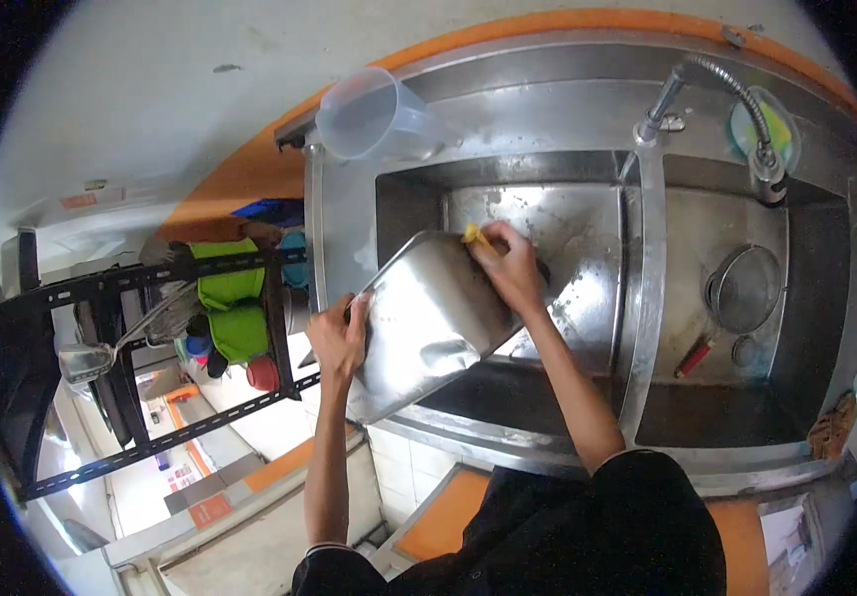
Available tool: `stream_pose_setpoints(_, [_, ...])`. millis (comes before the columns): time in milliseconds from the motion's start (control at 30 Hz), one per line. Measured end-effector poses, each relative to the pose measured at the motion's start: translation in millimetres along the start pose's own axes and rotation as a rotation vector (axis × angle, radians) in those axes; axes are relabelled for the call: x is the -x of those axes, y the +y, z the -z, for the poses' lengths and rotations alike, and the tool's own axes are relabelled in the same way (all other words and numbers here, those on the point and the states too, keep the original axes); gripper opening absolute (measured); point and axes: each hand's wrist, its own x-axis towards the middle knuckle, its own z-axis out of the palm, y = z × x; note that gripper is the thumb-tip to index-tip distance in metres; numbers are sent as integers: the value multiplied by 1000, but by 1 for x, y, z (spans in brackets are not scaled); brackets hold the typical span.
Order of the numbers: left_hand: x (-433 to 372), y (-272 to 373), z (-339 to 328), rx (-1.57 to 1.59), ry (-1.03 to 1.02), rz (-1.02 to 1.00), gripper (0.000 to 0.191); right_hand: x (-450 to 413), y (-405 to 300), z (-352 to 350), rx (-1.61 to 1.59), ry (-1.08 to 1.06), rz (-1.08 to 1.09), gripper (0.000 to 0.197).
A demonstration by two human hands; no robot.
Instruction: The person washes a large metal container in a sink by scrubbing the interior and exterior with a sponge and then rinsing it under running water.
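My left hand (338, 335) grips the near-left rim of a rectangular stainless steel pan (421, 320), which is held tilted over the left basin of a double sink (570, 223). At the pan's far end, my right hand (507, 264) pinches a yellow sponge or cloth (473, 234) against its metal surface. Part of the right hand's fingers is hidden from view. A dent or fold shows near the pan's lower right corner.
A translucent plastic jug (369, 115) lies on the sink's back left ledge. The faucet (648, 130) stands behind the divider. In the right basin are a round strainer (749, 289) and a red-handled tool (694, 359). A black slotted rack (153, 272) is at left.
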Motion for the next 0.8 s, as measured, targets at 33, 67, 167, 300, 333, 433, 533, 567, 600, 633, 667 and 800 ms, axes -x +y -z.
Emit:
stream_pose_setpoints(33, [-2, 4, 2, 21, -19, 8, 41, 1, -6, 0, -154, 22, 50, 22])
stream_pose_setpoints(67, [0, 6, 4, 42, -39, 17, 41, 5, -2, 3, -146, -6, 21, 22])
stream_pose_setpoints(167, [0, 0, -2, 13, -8, 15, 42, 6, -3, -4, -22, 1, 195, 22])
stream_pose_setpoints(300, [-1, 4, 1, 42, -12, 10, 41, -4, 22, 2, 61, -29, 300, 22])
stream_pose_setpoints(333, [-2, 2, 0, 43, 11, -11, 42, -5, 29, 4, 82, -21, 275, 20])
stream_pose_setpoints(433, [-1, 3, -1, 10, -31, 5, 44, -7, 60, 16, 125, 34, 234, 19])
stream_pose_setpoints(533, [4, 0, -6, -12, 21, -33, 44, -3, 62, 14, 166, 62, 242, 18])
stream_pose_setpoints(567, [4, 0, -5, -15, 43, -55, 44, -3, 57, 12, 190, 51, 268, 17])
stream_pose_setpoints(600, [5, 0, -3, -24, -3, -32, 44, -1, 43, 11, 191, 42, 261, 17])
stream_pose_setpoints(633, [6, -3, -1, -29, -9, -19, 44, 3, 22, 9, 186, 17, 297, 17])
stream_pose_setpoints(667, [7, -3, 1, -29, -7, -32, 44, 9, 10, 9, 183, -1, 330, 17])
stream_pose_setpoints(800, [1, 3, -2, -20, 32, -59, 44, 1, 28, 15, 128, 15, 340, 18])
